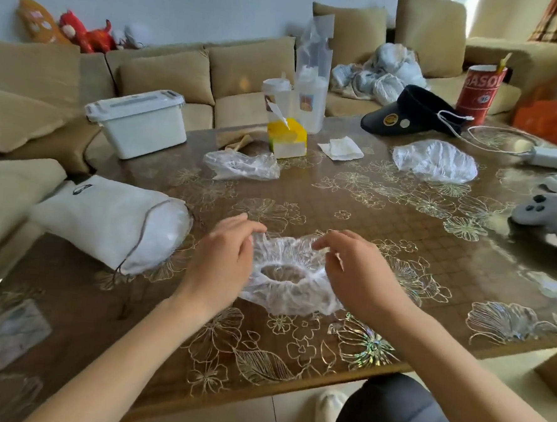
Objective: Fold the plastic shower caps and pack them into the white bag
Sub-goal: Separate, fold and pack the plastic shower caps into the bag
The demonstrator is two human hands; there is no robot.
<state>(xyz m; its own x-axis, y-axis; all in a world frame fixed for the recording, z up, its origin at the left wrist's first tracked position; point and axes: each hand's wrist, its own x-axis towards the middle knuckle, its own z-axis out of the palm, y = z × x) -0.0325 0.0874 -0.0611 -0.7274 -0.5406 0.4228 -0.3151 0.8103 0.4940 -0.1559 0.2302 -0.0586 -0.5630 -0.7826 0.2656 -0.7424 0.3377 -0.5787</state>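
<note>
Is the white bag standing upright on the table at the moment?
No, the white bag lies on its side on the table, its open mouth facing the hands.

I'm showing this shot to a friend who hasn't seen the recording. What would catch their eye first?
Both hands, left hand and right hand, pinch the far rim of a clear shower cap at the table's near middle. Left of them lies the white bag, mouth open toward the hands. Another shower cap sits far right.
</note>
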